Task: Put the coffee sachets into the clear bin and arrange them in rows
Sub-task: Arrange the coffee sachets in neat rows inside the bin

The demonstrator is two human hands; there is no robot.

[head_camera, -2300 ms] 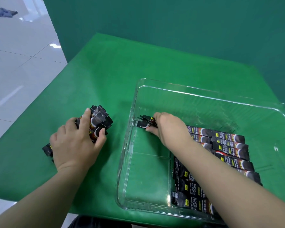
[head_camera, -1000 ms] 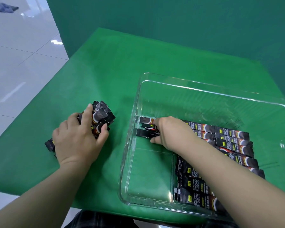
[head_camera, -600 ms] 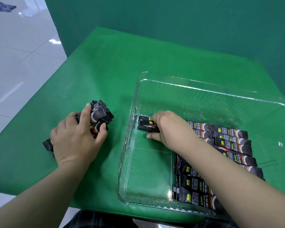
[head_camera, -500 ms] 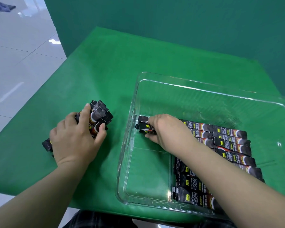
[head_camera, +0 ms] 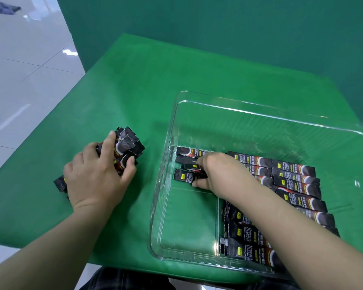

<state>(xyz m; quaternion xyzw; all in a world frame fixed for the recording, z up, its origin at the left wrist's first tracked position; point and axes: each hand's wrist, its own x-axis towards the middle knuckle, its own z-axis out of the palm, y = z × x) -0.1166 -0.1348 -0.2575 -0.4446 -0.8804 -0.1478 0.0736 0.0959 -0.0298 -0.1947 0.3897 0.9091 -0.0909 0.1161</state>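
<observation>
The right hand (head_camera: pixel 216 174) is working inside the clear bin (head_camera: pixel 235 105), fingers curled onto a few loose sachets (head_camera: pixel 187 167) lying just inside the bin's left wall. These are lying slightly skewed to one another. The left hand (head_camera: pixel 94 176) is gripping a bundle of sachets (head_camera: pixel 126 147) on the green table cover (head_camera: pixel 134 80), well left of the bin.

Risk – misalignment: the sachets under the right hand are overlapping, so a sideways push is likely to be sliding one over another rather than squaring them. Risk – disturbance: the right forearm is crossing above the finished rows (head_camera: pixel 293 181) in the bin's right half, and a dropped wrist could be dragging them askew. Risk – spill: the left-hand bundle is fanning out at its far end, so a loosened grip could be scattering it.

Materials – the sachets are flat, narrow, glossy film sticks with crimped ends, probably slippery. The bin is rigid, transparent, round-cornered plastic. The cover is matte and looks like fabric.
</observation>
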